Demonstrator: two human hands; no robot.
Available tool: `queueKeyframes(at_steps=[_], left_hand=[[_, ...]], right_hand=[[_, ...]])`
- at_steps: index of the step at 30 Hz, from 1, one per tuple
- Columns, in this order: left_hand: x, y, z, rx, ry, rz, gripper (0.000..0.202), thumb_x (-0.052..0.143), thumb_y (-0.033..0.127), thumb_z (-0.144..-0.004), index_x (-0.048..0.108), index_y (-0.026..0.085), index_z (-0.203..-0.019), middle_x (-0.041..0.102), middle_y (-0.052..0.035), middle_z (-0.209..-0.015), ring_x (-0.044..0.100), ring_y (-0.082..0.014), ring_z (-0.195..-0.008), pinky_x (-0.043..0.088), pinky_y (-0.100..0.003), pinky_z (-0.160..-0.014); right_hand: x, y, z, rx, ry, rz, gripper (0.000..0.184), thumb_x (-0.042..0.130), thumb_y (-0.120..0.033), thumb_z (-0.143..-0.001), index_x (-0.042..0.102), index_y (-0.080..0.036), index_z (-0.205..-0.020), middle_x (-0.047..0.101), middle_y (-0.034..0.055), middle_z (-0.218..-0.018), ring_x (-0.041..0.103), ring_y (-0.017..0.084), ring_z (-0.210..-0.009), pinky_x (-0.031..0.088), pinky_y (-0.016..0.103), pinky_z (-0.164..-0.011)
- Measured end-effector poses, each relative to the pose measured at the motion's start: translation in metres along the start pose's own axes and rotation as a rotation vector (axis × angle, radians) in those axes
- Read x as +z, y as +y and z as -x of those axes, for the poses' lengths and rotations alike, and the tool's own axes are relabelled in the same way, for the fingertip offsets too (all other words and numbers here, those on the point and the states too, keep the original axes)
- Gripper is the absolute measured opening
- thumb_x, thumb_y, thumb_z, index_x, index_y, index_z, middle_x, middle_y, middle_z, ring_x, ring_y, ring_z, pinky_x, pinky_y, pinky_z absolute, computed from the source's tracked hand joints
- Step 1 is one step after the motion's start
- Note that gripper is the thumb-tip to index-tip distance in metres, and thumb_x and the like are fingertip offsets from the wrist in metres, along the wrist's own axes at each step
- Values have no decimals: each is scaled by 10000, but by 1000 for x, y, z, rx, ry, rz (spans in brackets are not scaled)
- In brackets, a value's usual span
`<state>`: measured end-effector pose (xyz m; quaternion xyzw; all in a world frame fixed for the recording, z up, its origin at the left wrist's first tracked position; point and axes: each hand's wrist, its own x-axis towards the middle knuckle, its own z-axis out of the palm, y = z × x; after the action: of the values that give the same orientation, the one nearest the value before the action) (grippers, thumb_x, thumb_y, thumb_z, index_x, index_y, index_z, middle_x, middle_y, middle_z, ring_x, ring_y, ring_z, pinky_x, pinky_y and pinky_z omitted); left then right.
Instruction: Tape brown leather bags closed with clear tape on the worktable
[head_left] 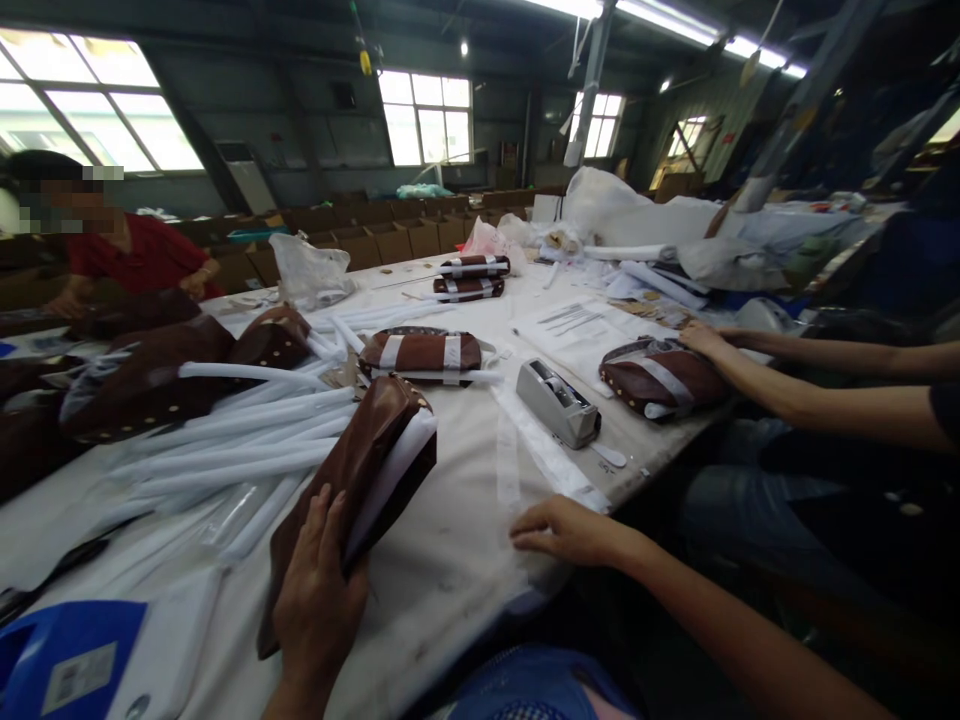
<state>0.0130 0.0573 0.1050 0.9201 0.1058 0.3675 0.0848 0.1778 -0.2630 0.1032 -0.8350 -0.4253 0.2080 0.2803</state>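
My left hand (322, 590) is wrapped round a folded brown leather-like bag (360, 450), tilted up off the table, with a white roll (394, 470) tucked along its open side. Near the table's front edge, the fingers of my right hand (559, 530) are pressed together at the lower end of a translucent strip of tape (508, 460). That strip runs over the cloth toward a grey tape dispenser (559, 402). Behind the bag lies another brown bag (431, 352), folded and bound with two pale bands.
White tubes (247, 430) and loose brown bags (165, 370) cover the left side. Two bound bags (471, 278) lie farther back. A co-worker's hands (701, 340) touch a bound bag (660, 375) at right. A blue-and-white object (75, 655) sits front left; another person (135, 240) stands beyond.
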Motion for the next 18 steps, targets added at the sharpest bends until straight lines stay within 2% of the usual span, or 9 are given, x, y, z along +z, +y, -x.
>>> queueKeyframes(at_steps=[2,3,5,7,9,11,15,17,18], left_hand=[[-1,0,-1,-9,17,8,836,602,181,-879,170,290,-1587,394,-96,-1576,478,-325,-1375,474,-480,-1083],[-2,-1,-2,-12,23,6,840,610,181,-877,173,286,-1587,403,-96,-1572,478,-321,-1375,473,-469,-1087],[-4,-1,-3,-26,28,-10,849,623,179,-875,173,283,-1587,418,-95,-1563,482,-316,-1373,484,-446,-1078],[-6,-1,-4,-45,27,-19,862,634,181,-875,163,281,-1589,422,-97,-1559,486,-314,-1370,500,-426,-1061],[-7,-2,-4,-57,29,-13,873,642,185,-873,154,279,-1591,417,-99,-1563,487,-311,-1369,501,-413,-1059],[-8,-3,-2,-55,45,-11,874,642,181,-873,153,282,-1590,418,-97,-1562,490,-305,-1368,499,-408,-1061],[-2,-3,5,3,59,-25,859,617,131,-869,171,289,-1587,406,-95,-1570,472,-296,-1384,469,-429,-1095],[3,1,11,50,32,-28,851,587,87,-862,188,299,-1583,368,-86,-1592,427,-292,-1417,433,-445,-1131],[6,3,14,78,15,-30,849,567,66,-858,193,305,-1582,347,-79,-1603,397,-292,-1435,414,-458,-1146]], right_hand=[[3,7,-20,80,237,116,383,502,-437,-999,668,-233,-1278,686,69,-1276,629,241,-1186,474,341,-1037],[6,13,-32,125,320,169,443,499,-417,-1001,589,-196,-1373,590,118,-1403,526,272,-1320,390,408,-1130],[15,23,-56,171,359,235,603,543,-416,-976,442,-102,-1481,381,209,-1549,297,338,-1468,224,529,-1208],[28,29,-73,166,332,275,724,600,-463,-940,397,-43,-1494,292,259,-1574,192,377,-1495,166,580,-1211],[40,30,-82,106,276,287,738,607,-508,-929,416,-67,-1490,308,242,-1572,198,360,-1497,154,560,-1219],[49,25,-87,-10,202,295,712,596,-549,-929,437,-142,-1491,333,178,-1580,221,308,-1498,128,500,-1236],[51,11,-99,-279,43,258,650,556,-545,-955,431,-211,-1498,334,129,-1591,238,267,-1497,72,482,-1236],[48,6,-108,-307,40,132,571,630,-495,-918,540,-239,-1421,438,102,-1540,326,273,-1460,96,476,-1231],[47,4,-112,-282,70,55,502,682,-467,-880,628,-251,-1330,531,78,-1472,407,276,-1410,148,457,-1224]])
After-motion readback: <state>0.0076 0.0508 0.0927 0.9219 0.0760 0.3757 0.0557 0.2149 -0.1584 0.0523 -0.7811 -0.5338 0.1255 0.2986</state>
